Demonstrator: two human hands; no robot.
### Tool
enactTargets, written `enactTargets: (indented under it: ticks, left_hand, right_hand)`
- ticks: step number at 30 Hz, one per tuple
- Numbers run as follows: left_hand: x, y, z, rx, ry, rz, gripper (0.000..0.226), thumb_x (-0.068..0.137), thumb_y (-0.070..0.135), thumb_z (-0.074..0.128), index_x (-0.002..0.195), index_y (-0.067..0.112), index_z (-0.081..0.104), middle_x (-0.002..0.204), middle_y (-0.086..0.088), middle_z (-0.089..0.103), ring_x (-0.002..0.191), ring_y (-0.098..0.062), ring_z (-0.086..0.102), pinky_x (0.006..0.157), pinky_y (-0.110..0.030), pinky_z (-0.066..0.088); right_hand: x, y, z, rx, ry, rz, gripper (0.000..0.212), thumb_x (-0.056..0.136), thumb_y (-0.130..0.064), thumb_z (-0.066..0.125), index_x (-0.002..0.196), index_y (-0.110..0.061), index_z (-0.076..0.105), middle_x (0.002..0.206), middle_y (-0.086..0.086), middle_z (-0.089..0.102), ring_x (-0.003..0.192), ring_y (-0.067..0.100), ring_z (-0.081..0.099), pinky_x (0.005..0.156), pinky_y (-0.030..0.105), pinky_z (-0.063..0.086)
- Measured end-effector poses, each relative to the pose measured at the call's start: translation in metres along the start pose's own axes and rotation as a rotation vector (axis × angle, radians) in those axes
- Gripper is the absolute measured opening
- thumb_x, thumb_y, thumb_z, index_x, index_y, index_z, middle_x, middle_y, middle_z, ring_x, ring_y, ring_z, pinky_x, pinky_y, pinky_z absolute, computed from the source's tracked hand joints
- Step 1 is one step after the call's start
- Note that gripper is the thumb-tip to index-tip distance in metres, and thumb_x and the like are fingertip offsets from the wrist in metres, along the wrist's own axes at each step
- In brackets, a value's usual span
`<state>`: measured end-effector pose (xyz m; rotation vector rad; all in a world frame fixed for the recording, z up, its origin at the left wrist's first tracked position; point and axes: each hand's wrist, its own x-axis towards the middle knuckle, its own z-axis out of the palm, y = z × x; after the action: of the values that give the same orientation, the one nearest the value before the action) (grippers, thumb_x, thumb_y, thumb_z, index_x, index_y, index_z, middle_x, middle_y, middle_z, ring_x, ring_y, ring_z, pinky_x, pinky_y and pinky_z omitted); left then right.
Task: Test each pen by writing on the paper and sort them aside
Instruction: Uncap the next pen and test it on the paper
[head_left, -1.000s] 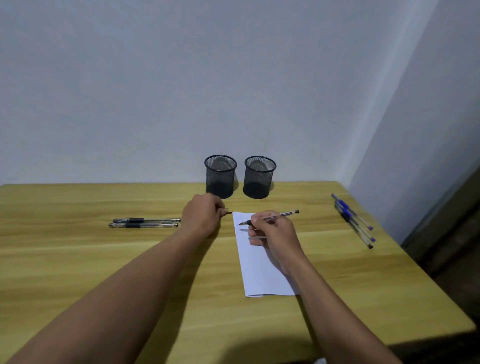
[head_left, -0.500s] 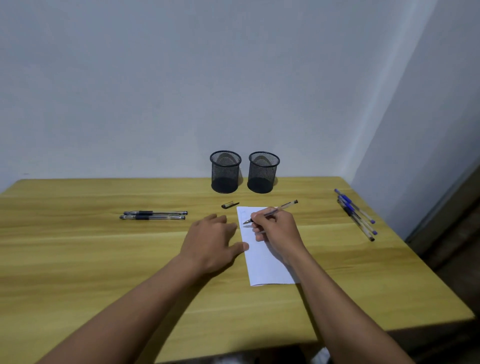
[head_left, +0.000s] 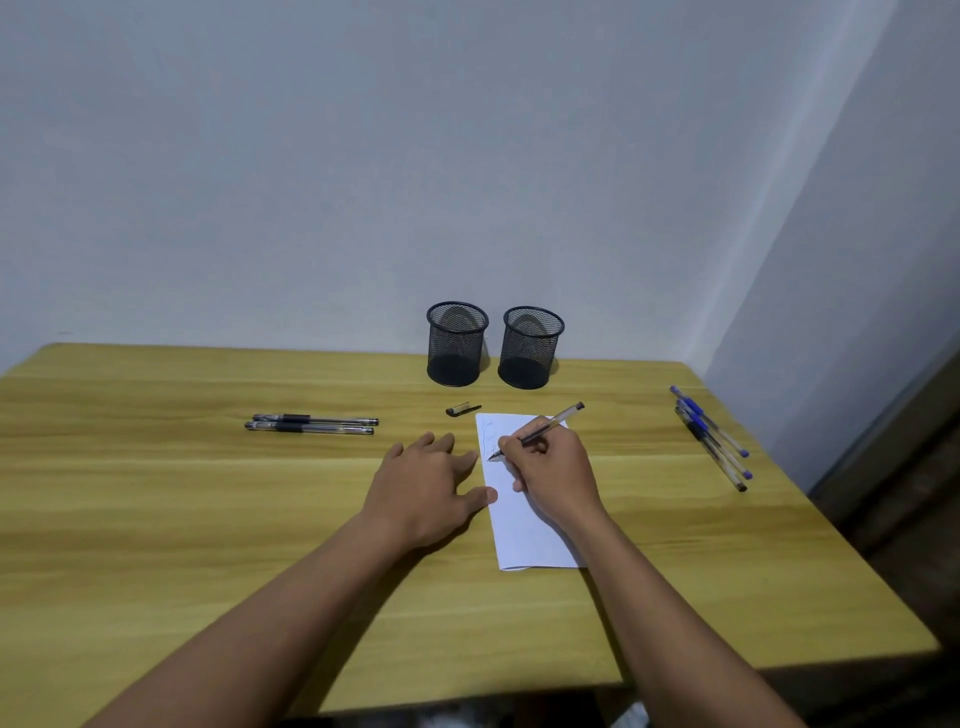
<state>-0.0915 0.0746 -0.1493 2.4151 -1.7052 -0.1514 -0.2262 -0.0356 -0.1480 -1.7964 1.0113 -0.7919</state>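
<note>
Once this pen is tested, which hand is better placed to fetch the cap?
Probably the left hand: it lies open on the table, nearest the cap, while the right hand grips the pen.

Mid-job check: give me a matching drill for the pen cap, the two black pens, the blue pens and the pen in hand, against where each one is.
Things: 1 pen cap; 2 two black pens; 3 blue pens; 4 pen in hand.
Places: A near the table's right edge; B tip on the paper, gripped by the right hand; C on the table, left of the left hand; D in front of the left mesh cup.
Pairs: 1-D, 2-C, 3-A, 4-B.
</note>
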Motion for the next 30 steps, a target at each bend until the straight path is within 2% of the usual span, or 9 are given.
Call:
enactTargets:
  ticks: [2,7,10,14,21,28,30]
  left_hand:
    - [0.0006,0.0000,-0.0002,-0.002,-0.007,0.000,0.069,0.089,0.072,0.039,0.147,0.036,0.041,0.158,-0.003,0.034,0.148,-0.026,0.024,0.118,-0.051,0.024]
    - [-0.0009,-0.0001,-0.0006,-0.011,-0.013,-0.004,0.069,0.089,0.072,0.038,0.148,0.036,0.039,0.160,-0.003,0.031,0.149,-0.026,0.022,0.119,-0.051,0.021]
    - [-0.0021,0.0010,-0.0018,-0.022,-0.013,-0.009,0.068,0.090,0.071,0.039,0.148,0.036,0.039,0.161,-0.003,0.029,0.150,-0.026,0.020,0.120,-0.050,0.019]
    - [-0.0030,0.0022,-0.0034,-0.024,-0.017,-0.008,0.068,0.090,0.071,0.039,0.149,0.036,0.038,0.161,-0.003,0.029,0.150,-0.025,0.020,0.120,-0.051,0.019]
    - [-0.0029,0.0016,-0.0018,-0.031,-0.018,-0.018,0.068,0.090,0.071,0.039,0.149,0.036,0.038,0.161,-0.003,0.028,0.150,-0.025,0.019,0.120,-0.050,0.018]
    - [-0.0031,0.0029,-0.0027,-0.036,-0.019,-0.026,0.068,0.090,0.072,0.040,0.149,0.037,0.037,0.162,-0.002,0.027,0.151,-0.024,0.018,0.121,-0.050,0.016]
    - [-0.0031,0.0027,-0.0021,-0.037,-0.013,-0.024,0.068,0.090,0.072,0.039,0.148,0.037,0.038,0.161,-0.002,0.027,0.150,-0.024,0.019,0.120,-0.049,0.017]
  right_hand:
    - [-0.0002,-0.0004,0.0005,0.004,0.005,0.004,0.018,0.093,-0.023,0.069,0.081,-0.009,0.068,0.067,0.005,0.071,0.050,0.013,0.063,0.061,0.039,0.058]
    - [-0.0026,-0.0022,-0.0006,-0.034,-0.027,0.012,0.014,0.088,-0.016,0.067,0.078,-0.006,0.064,0.059,0.002,0.066,0.050,0.014,0.059,0.053,0.033,0.050]
    - [-0.0034,-0.0023,0.0000,-0.039,0.000,0.014,0.015,0.091,-0.017,0.067,0.080,-0.006,0.065,0.061,0.003,0.068,0.052,0.012,0.061,0.050,0.025,0.049]
    - [-0.0040,-0.0025,-0.0004,-0.046,0.012,0.019,0.015,0.090,-0.015,0.066,0.079,-0.005,0.065,0.061,0.004,0.068,0.051,0.013,0.061,0.049,0.027,0.049]
    - [-0.0057,-0.0040,-0.0003,-0.077,0.056,0.026,0.018,0.092,-0.017,0.066,0.078,-0.006,0.064,0.064,0.004,0.069,0.050,0.010,0.061,0.043,0.015,0.044]
    - [-0.0047,-0.0035,0.0003,-0.067,0.082,0.044,0.020,0.095,-0.021,0.067,0.080,-0.008,0.066,0.069,0.005,0.071,0.047,0.007,0.063,0.045,0.015,0.046]
    - [-0.0052,-0.0050,-0.0008,-0.063,0.065,0.050,0.020,0.094,-0.019,0.067,0.078,-0.008,0.065,0.067,0.005,0.070,0.049,0.011,0.062,0.044,0.016,0.045]
